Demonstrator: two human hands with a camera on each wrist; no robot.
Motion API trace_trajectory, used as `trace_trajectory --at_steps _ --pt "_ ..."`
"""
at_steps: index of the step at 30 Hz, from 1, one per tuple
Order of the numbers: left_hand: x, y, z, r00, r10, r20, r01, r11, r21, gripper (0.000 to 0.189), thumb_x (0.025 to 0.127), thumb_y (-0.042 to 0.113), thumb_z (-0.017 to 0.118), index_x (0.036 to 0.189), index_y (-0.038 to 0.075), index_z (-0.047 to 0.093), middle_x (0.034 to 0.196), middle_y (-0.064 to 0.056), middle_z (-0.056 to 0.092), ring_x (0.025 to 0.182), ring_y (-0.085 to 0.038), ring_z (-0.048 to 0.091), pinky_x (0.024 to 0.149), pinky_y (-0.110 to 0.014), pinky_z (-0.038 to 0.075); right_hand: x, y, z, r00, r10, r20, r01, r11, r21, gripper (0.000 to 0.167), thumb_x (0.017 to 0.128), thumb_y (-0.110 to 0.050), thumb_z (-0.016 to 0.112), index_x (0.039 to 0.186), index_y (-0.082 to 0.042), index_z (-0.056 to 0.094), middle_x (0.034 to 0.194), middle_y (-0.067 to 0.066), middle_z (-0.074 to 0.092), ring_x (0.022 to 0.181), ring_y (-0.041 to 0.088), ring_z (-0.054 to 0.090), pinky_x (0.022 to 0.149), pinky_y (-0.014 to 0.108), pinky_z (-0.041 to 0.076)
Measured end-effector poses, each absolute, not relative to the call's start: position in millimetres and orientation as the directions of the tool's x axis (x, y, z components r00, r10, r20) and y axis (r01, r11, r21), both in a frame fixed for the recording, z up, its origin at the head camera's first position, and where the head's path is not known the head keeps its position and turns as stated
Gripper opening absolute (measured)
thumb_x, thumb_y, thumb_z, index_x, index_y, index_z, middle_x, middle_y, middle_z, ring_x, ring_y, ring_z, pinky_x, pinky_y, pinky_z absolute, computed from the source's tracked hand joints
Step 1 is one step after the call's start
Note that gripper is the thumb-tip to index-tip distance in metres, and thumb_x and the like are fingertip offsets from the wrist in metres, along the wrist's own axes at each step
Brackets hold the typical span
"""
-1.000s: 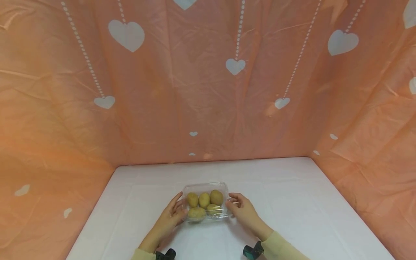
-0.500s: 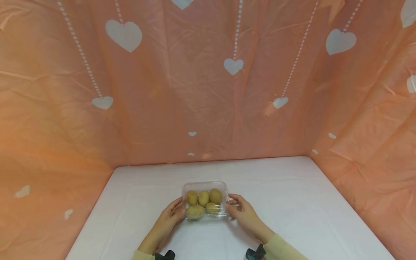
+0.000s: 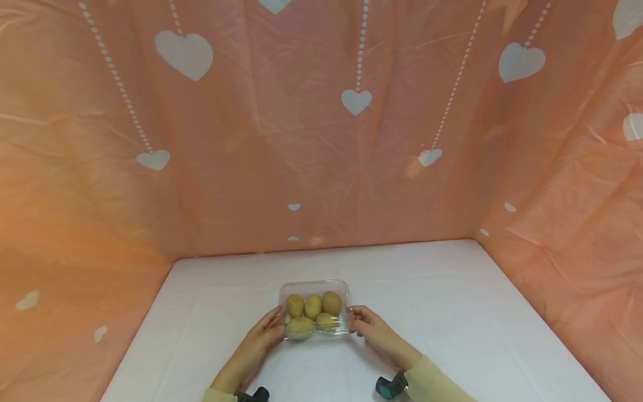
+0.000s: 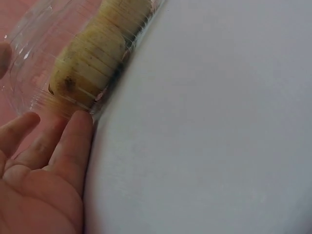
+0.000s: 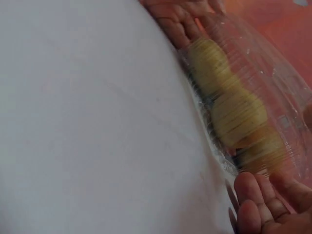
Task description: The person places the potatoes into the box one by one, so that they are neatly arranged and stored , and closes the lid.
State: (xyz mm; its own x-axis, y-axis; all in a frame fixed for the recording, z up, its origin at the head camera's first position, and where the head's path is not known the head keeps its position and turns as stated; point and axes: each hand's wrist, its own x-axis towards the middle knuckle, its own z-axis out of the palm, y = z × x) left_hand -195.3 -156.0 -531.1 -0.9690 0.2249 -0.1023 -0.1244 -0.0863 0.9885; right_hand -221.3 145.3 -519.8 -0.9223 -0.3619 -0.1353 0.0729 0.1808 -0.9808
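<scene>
A clear plastic container (image 3: 313, 287) sits on the white table, with several yellow-brown potatoes (image 3: 312, 307) inside. My left hand (image 3: 256, 338) holds its left end, and the left wrist view shows the fingers (image 4: 73, 146) right at the ribbed wall beside a potato (image 4: 87, 63). Another fingertip (image 4: 4, 57) reaches the upper part of the plastic. From the opposite end my right hand (image 3: 374, 330) grips the container, its bent fingers (image 5: 248, 190) close to the table and touching the end wall in the right wrist view.
The white cloth-covered table (image 3: 442, 312) spreads around the container. An orange curtain (image 3: 226, 139) printed with white hearts hangs along the back and both sides. Dark wrist cameras (image 3: 392, 385) and pale yellow sleeves (image 3: 437, 382) show at the front.
The fingers of both hands have shifted slightly lower along the container's ends, the right ones closing in on the wall. The container stays almost in place; the whole view drifts a little.
</scene>
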Motion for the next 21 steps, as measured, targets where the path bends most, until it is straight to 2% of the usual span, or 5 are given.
trace_trajectory --at_steps 7,14,21 --pt "-195.0 -155.5 -528.8 -0.967 0.227 -0.117 -0.134 -0.063 0.989 0.068 0.096 0.02 0.057 0.151 -0.001 0.024 0.157 -0.023 0.016 0.143 -0.039 0.015 0.112 -0.047 0.025 -221.7 144.2 -520.8 -0.914 -0.372 -0.16 0.096 0.186 -0.978 0.052 0.095 -0.021 0.055 0.138 0.003 0.041 0.117 0.012 0.052 0.103 0.021 0.05 0.088 0.034 0.042" --pt "-194.3 -156.5 -527.7 -0.964 0.235 -0.126 -0.142 -0.052 0.989 0.066 0.097 0.02 0.056 0.15 -0.001 0.025 0.158 -0.018 0.015 0.143 -0.036 0.013 0.113 -0.048 0.023 -221.4 140.4 -524.9 -0.925 -0.356 -0.13 0.075 0.165 -0.983 0.049 0.09 -0.014 0.056 0.133 0.004 0.043 0.113 0.011 0.054 0.099 0.019 0.051 0.086 0.032 0.04" --pt "-193.7 -155.3 -529.3 -0.964 0.237 -0.12 -0.139 -0.067 0.988 0.065 0.097 0.019 0.055 0.15 -0.003 0.024 0.157 -0.02 0.015 0.143 -0.036 0.012 0.113 -0.048 0.023 -219.6 141.9 -523.0 -0.922 -0.367 -0.122 0.062 0.171 -0.983 0.049 0.09 -0.014 0.056 0.133 0.005 0.042 0.114 0.012 0.053 0.098 0.019 0.051 0.085 0.032 0.041"
